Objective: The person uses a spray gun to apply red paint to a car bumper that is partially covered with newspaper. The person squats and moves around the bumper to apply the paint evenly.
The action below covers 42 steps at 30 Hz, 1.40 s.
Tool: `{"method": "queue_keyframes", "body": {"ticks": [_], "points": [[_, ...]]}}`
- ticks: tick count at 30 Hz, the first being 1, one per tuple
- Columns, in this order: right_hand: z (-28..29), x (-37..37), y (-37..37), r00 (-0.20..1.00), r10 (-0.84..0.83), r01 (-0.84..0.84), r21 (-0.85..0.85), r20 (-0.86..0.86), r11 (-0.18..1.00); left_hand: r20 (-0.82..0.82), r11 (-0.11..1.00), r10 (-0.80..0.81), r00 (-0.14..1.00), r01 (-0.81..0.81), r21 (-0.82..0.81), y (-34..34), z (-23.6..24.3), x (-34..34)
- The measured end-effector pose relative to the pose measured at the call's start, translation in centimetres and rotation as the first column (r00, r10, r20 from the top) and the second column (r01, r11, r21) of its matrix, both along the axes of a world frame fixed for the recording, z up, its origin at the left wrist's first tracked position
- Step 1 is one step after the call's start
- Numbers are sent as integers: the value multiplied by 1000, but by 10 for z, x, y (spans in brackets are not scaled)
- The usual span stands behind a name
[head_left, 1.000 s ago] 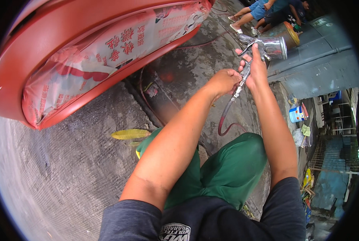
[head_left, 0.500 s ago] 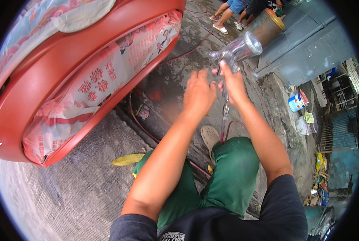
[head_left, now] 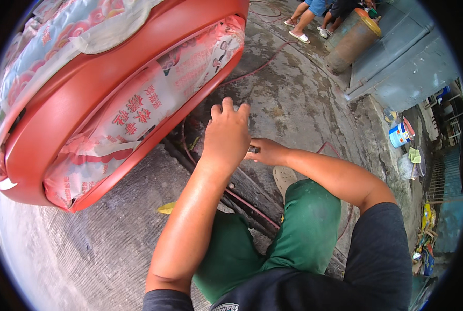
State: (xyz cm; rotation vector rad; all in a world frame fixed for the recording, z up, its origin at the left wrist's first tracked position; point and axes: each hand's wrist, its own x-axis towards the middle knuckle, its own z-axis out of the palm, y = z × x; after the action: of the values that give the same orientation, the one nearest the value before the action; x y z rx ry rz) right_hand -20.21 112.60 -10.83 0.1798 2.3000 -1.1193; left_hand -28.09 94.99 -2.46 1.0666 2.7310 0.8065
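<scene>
L grip [head_left: 228,136] is up front, back of hand to cam, fingers a bit apart and bent; palm side hidden, so can't tell if it's holding anything. R grip [head_left: 266,151] is just beside it, to the R and a bit lower, closed narrow w/ fingers round a short dark metallic piece [head_left: 253,149]. That piece sits at the R grip's fingertips, btwn both grips; its far end is hidden behind L grip, so can't tell if L touches it.

Red body panel [head_left: 81,96] is L of L grip, apart from it, w/ a printed plastic sheet [head_left: 153,93] across its opening. Reddish hose [head_left: 251,206] runs over the concrete floor [head_left: 102,249] below the grips. Tan clog [head_left: 283,179] is below R grip, nr the green trousers [head_left: 306,223]. Blue/white can [head_left: 399,136] is well R of R grip; rusty cylinder [head_left: 351,49] up & R of both.
</scene>
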Motion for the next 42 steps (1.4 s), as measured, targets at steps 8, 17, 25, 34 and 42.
{"method": "queue_keyframes", "body": {"ticks": [8, 17, 25, 34, 42], "points": [[-8, -1, -25, 996, 83, -84, -15, -21, 996, -52, 993, -106, 993, 102, -60, -45, 0, -3], [-33, 4, -23, 934, 235, -218, 89, -268, 972, 278, 966, -258, 925, 250, 65, -78, 50, -43], [-18, 2, -22, 904, 263, -237, 117, -338, 965, 559, 946, -318, 765, 218, 239, -87, 62, -61], [1, 6, -20, 944, 236, -195, -184, 231, 963, 249, 928, -173, 953, 243, -283, -45, 24, -15], [-3, -5, 22, 847, 448, -421, -156, 285, 894, 189, 951, -215, 958, 250, -181, -33, -7, -2]]}}
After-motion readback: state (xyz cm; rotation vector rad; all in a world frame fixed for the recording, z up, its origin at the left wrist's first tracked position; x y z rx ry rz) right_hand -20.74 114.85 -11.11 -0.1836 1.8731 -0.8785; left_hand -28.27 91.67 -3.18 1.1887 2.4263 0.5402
